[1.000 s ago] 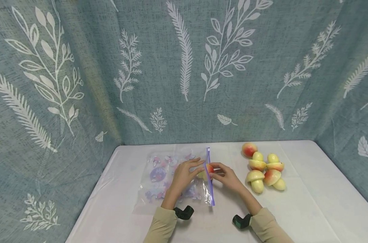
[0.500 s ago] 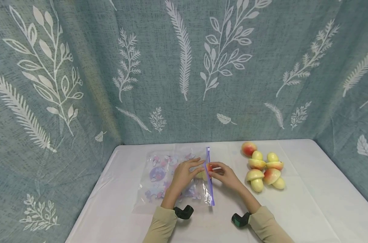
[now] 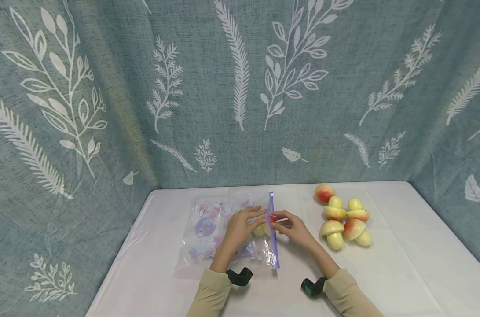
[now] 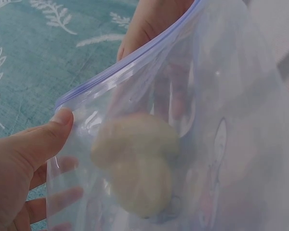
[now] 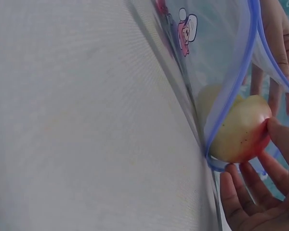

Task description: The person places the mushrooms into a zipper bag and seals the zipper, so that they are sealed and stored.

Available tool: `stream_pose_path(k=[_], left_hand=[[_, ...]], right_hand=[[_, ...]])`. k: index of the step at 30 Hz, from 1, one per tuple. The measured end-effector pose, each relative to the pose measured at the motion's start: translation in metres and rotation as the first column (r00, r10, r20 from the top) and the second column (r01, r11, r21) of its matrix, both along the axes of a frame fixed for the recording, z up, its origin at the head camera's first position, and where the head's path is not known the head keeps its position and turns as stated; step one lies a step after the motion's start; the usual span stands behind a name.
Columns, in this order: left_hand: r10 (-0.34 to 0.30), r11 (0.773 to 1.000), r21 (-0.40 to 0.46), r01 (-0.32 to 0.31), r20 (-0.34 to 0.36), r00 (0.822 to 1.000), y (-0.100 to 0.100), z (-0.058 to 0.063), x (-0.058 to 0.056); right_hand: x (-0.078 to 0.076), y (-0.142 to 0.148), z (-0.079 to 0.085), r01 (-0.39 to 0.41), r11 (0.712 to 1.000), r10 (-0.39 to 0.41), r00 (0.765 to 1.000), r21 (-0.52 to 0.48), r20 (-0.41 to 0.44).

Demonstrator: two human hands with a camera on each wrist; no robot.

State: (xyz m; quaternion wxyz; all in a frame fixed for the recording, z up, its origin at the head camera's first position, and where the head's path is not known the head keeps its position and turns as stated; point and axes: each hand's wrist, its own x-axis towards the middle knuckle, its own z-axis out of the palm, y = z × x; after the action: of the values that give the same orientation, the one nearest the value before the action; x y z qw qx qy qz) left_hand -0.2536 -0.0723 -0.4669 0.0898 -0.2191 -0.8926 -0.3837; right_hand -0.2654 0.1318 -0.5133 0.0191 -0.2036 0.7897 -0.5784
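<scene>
One toy mushroom point(image 5: 245, 130) is entering the zip bag point(image 3: 205, 227), right fingers point(image 5: 255, 187) pinching it, left fingers point(image 5: 277, 48) spreading, five others point(image 3: 335, 233) apparently waiting centre-right.

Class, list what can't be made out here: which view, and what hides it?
Head view: part of the mushroom-shaped piece, behind the left hand and purple strip.
Head view: fine details of pictures printed on the bag, too small.
Left wrist view: the piece's surface, blurred through the bag.
Right wrist view: part of the right hand, beyond the right edge.

bag point(image 3: 206, 240): purple edge point(image 3: 275, 246), lilac prints | mushroom point(image 5: 243, 134): yellow, red | curtain point(image 3: 208, 88): teal, white leaves point(image 3: 279, 83)
</scene>
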Motion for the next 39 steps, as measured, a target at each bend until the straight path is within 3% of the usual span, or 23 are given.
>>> stream_pose_path(k=[12, 24, 39], left_hand=[[0.003, 1.0, 0.002, -0.003, -0.004, 1.0, 0.001, -0.001, -0.001], [0.008, 1.0, -0.023, -0.008, -0.016, 1.0, 0.001, -0.002, -0.001], [0.011, 1.0, -0.027, -0.012, -0.023, 1.0, 0.001, -0.002, -0.002]], right_hand=[[0.015, -0.004, 0.028, 0.018, 1.0, -0.018, 1.0, 0.006, 0.017], [0.015, -0.002, 0.026, 0.005, 1.0, -0.004, 1.0, -0.02, 0.024], [0.014, -0.003, 0.025, -0.04, 0.999, 0.04, 0.999, 0.018, -0.009]])
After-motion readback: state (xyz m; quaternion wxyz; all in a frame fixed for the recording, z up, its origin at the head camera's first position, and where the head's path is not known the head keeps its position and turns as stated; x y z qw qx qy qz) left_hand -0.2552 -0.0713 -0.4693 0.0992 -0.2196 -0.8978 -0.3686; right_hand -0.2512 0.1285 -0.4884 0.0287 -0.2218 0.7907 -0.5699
